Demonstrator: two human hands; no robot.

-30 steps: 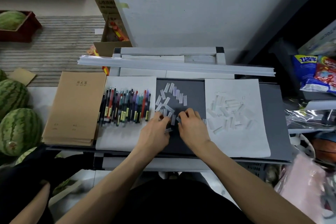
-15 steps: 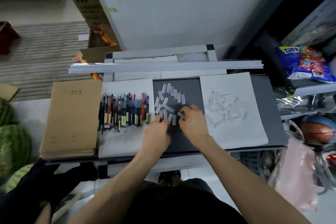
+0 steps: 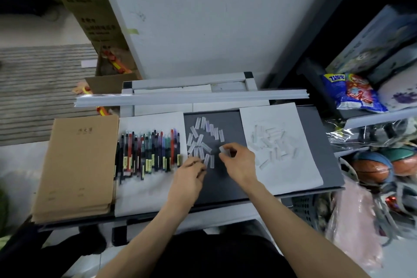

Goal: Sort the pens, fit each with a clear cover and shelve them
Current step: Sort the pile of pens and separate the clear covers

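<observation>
1. The right hand (image 3: 240,161) pinched one clear cover (image 3: 222,149) between thumb and fingertips over the dark surface (image 3: 228,184). Its other fingers were curled in.
2. The left hand (image 3: 188,176) lay knuckles-up just beside it, with its fingers bent down onto the near edge of the scattered covers (image 3: 203,140). Blur hid whether it gripped one or only touched them.
3. The scattered covers lay loose on the bare middle of the surface, beyond both hands. They sat at mixed angles, some touching and some overlapping.
4. To the left, the pens (image 3: 146,153) lay side by side in one row on a white sheet (image 3: 144,196). Their barrels were dark, red, teal and purple, and several bore yellow labels near the closer end.
5. To the right, a second white sheet (image 3: 293,178) carried another heap of covers (image 3: 270,144), near the knuckles of the right hand.
6. A stack of brown notebooks (image 3: 79,165) sat at the left end of the surface, its edge against the pen sheet.
7. A bundle of long white strips (image 3: 191,98) ran across the far side, behind both sheets.
8. On the shelving to the right lay a blue and red snack bag (image 3: 352,92), with basketballs (image 3: 370,170) lower down.
</observation>
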